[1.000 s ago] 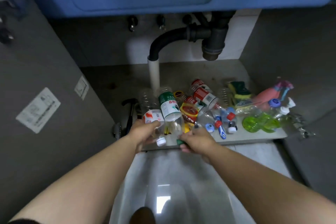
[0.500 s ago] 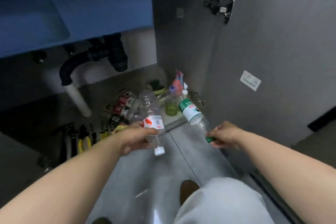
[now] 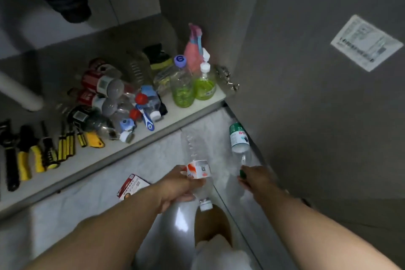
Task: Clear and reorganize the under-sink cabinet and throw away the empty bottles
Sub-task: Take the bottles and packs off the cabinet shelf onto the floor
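Head view: the orange-labelled clear bottle [image 3: 198, 171] is out of the cabinet and held over the tiled floor [image 3: 98, 199], the left hand [image 3: 182, 184] wrapped round its middle with the white cap pointing back toward the person; just to its right the green-labelled bottle [image 3: 238, 138] hangs over the same tiles, the right hand [image 3: 255, 178] pinching it at the neck by its green cap. Both look empty, so I judge that two bottles are lifted out and bound for the bin, though no bin shows here. Much is left: a heap of bottles [image 3: 122, 107] lies tumbled on the cabinet floor [image 3: 188, 112], several red-labelled, some with red, blue or white caps, and whether each is empty cannot be told. Behind them, toward the right corner, two bottles of green liquid [image 3: 182, 92] stand upright, with a pink spray bottle [image 3: 192, 50] at their back and a dark-and-yellow sponge [image 3: 158, 57] beside it; these seem keepers that need only ordering. Left of the heap a row of yellow-handled tools [image 3: 43, 151] lies along the front edge, and a white drain pipe [image 3: 19, 92] comes down behind. On the tiles near the left forearm lies a red-and-white box [image 3: 132, 185]. The grey cabinet door [image 3: 317, 116] stands open at the right, a white sticker [image 3: 366, 41] on its inner face, its hinge [image 3: 228, 79] near the corner
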Action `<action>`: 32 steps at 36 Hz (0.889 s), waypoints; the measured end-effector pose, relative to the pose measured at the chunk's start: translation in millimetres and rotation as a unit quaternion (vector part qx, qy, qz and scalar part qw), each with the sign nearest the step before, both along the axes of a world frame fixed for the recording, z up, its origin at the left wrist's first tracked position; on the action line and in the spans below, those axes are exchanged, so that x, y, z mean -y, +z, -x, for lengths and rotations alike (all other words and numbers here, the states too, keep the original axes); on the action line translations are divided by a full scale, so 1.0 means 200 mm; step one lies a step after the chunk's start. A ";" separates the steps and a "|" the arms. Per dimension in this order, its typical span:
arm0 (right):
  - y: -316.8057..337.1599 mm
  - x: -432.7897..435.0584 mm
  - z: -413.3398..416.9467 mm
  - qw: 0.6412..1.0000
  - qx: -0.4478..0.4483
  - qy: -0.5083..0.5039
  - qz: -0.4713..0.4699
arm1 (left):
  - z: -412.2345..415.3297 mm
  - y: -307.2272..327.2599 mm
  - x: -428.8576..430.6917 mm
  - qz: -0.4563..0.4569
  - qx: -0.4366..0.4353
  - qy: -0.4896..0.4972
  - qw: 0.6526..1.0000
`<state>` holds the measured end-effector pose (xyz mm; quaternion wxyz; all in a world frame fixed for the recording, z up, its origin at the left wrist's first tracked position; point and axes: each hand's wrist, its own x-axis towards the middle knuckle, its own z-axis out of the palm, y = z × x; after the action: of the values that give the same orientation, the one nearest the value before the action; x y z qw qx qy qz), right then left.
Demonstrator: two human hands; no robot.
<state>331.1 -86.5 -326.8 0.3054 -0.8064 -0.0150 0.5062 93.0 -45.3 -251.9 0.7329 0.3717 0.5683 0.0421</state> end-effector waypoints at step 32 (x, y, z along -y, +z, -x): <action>-0.11 -0.22 0.09 0.953 0.174 0.236 -0.084 | 0.36 -0.38 -0.09 -0.207 -0.426 -0.105 0.874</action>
<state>312.3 -41.7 -348.7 0.2367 -0.8268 -0.2998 0.4130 20.8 -27.5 -327.6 0.3259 0.5545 0.7614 -0.0812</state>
